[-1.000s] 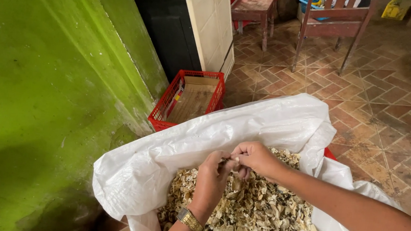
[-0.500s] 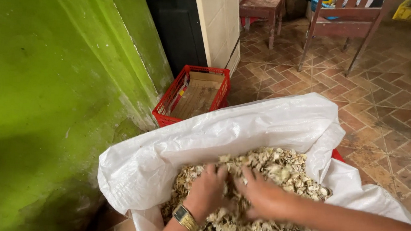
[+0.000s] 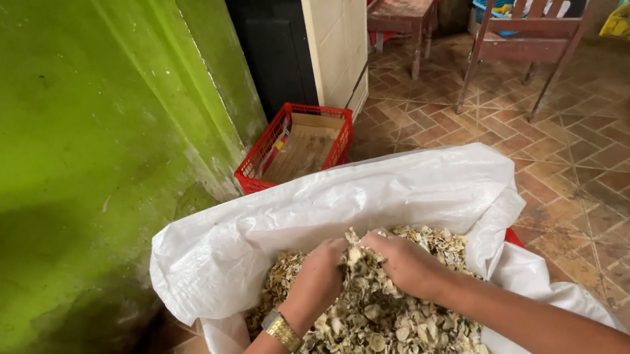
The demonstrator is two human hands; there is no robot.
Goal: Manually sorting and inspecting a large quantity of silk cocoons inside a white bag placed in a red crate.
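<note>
both hands are seen low in the centre of the frame, buried knuckles-up in a heap of pale dried husk pieces (image 3: 385, 332) held inside a white woven sack (image 3: 373, 196), whose rolled-down rim runs from lower left to the right edge. the left hand (image 3: 320, 277) is curled shut around a clump of the pieces, a gold wristwatch (image 3: 282, 332) being visible on its wrist. the right hand (image 3: 402, 262) is closed over more of the pieces just beside it, the 2 hands nearly touching.

compared with the frame 0.5 s ago, the hands have been drawn slightly up out of the heap and closer together, while 1 s ago they were raised clear above it, pinching a small bit between the fingertips.

a green wall (image 3: 70, 143) fills the left of the frame. a red plastic crate (image 3: 295, 149) is set on the tiled floor (image 3: 593, 169) above the sack, and a wooden chair (image 3: 524, 47) stands at the upper right.
</note>
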